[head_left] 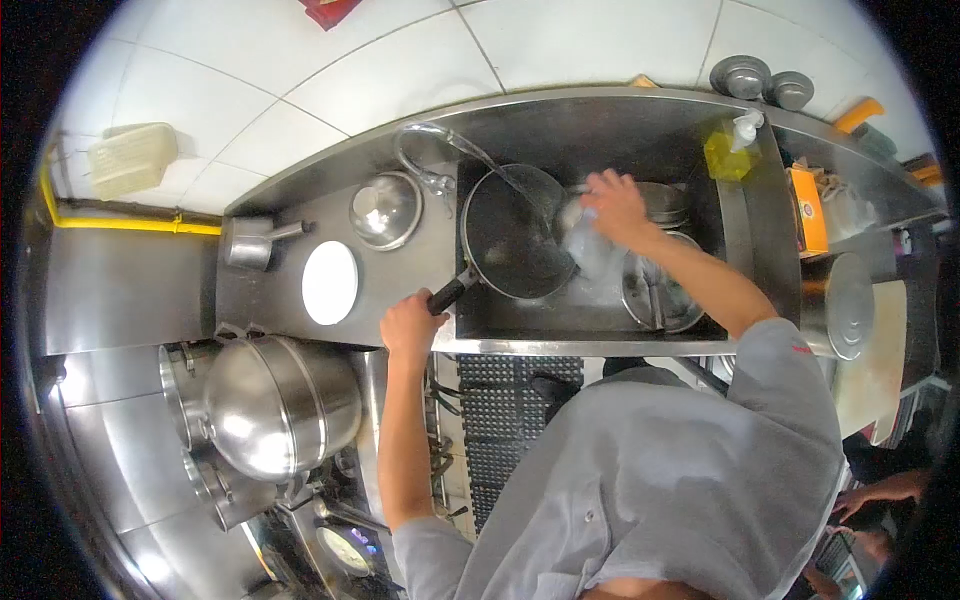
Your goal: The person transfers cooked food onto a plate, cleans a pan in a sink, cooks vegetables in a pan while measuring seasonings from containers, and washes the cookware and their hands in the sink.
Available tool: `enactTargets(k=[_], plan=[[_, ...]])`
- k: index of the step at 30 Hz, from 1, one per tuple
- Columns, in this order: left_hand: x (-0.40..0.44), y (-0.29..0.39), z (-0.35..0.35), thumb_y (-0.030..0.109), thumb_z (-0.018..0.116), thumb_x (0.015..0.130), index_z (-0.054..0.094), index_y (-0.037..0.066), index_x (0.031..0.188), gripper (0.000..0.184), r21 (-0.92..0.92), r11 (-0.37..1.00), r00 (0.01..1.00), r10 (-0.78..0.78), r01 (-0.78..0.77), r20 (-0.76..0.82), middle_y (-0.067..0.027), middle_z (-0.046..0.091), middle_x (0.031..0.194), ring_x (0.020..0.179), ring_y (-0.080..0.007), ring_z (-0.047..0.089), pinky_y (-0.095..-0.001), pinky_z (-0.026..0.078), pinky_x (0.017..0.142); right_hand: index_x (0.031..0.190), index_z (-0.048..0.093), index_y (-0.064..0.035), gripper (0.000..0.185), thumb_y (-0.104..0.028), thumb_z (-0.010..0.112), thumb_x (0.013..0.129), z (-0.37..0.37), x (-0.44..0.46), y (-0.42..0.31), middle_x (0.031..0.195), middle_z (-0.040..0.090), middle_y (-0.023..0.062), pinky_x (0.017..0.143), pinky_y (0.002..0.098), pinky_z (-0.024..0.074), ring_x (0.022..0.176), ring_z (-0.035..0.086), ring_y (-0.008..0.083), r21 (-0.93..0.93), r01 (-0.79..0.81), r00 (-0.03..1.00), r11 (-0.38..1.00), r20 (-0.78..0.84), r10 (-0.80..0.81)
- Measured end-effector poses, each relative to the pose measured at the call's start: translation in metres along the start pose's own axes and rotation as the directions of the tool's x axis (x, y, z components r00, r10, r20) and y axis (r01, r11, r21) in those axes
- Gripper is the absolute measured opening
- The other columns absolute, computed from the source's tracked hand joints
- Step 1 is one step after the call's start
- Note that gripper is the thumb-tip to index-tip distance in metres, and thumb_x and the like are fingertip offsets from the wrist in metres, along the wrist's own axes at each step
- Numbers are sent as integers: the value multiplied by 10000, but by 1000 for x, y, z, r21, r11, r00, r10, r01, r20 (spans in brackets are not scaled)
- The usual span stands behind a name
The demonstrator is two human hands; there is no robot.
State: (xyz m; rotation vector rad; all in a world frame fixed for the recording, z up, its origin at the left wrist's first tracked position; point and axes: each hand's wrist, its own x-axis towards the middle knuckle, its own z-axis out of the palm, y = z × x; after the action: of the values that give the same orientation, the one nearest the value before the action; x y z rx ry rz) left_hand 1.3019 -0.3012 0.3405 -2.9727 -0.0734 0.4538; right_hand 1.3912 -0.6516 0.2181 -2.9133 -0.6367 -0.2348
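My left hand (412,325) is closed round the black handle of a deep frying pan (510,265), which is tilted inside the sink (475,320). The tap's spout (490,160) reaches over the pan, and what looks like water runs into it. Just right of the pan, my right hand (618,208) has its fingers curled at a whitish blur (590,250); I cannot make out what it holds. Beneath my right forearm lies a round metal pan or lid (685,305) with a handle. Stacked metal dishes (662,203) sit behind it.
Left of the sink, the steel counter carries a white plate (330,283), a metal bowl (385,210) and a small saucepan (250,245). A yellow-green bottle (728,155) with a white top stands in the right corner. Large steel pots (285,405) are at lower left. Another person's hand (860,500) shows at lower right.
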Motion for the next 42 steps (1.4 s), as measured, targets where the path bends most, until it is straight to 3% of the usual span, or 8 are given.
enactTargets(k=[6,17,21,26,32,36,39,42], plan=[[36,25,30,302,692,811,650,43,982,313,-270,915,881,158,-300,-445,-134,667,871,814,-339,644,-430,505,718,847,688,-167,261,-141,767,600,-61,-37,63,980,548,24,782,382,439,970,519,251,172,-270,829,947,-459,320],[165,122,3,192,624,895,619,29,1095,258,-974,161,967,225,-160,-121,-41,673,940,844,-151,642,-281,503,748,1104,676,-195,361,-179,718,745,-76,-43,82,1132,536,70,870,424,457,1009,532,308,316,-303,781,899,-459,424],[180,127,-7,172,614,906,619,-4,1035,218,-991,-80,980,160,-110,-121,-53,664,838,795,-142,645,-260,514,705,1109,660,-112,452,-301,726,705,-35,-94,73,1046,647,189,873,434,497,990,619,358,279,-634,751,721,444,488],[195,134,-25,222,616,911,613,-26,1085,302,-973,-232,986,166,17,-23,-104,687,899,744,-151,651,-248,519,657,1281,466,-40,563,-191,653,772,70,-158,40,1378,387,200,989,486,409,1247,407,392,-26,-682,530,731,670,519],[164,130,-50,181,607,895,645,-33,1014,248,-963,219,962,252,-159,-101,-103,688,853,710,-130,634,-242,502,633,1441,242,-77,811,-156,644,741,85,-162,76,1489,167,230,1077,498,315,1315,317,431,41,-669,444,742,823,354],[120,44,17,257,602,875,685,23,913,251,-572,721,921,310,-390,-237,-150,682,801,761,-280,670,-383,510,712,1359,425,-73,633,-115,640,765,45,-156,78,1312,506,178,1001,375,392,1214,489,303,620,-680,730,392,529,432],[48,-23,33,329,604,875,695,24,868,319,-427,889,985,173,-166,-24,-182,673,860,821,-379,641,-441,499,735,1386,439,-112,584,-5,552,823,-34,-100,15,1406,449,94,1056,329,324,1274,431,234,861,-471,778,-194,509,370],[-18,-49,45,371,563,902,697,18,829,384,-420,883,964,-112,209,243,-203,660,843,836,-403,623,-458,491,751,1403,435,-119,584,1,524,838,-18,-47,-36,1448,405,50,1075,315,302,1305,390,185,918,-342,924,-203,368,105]])
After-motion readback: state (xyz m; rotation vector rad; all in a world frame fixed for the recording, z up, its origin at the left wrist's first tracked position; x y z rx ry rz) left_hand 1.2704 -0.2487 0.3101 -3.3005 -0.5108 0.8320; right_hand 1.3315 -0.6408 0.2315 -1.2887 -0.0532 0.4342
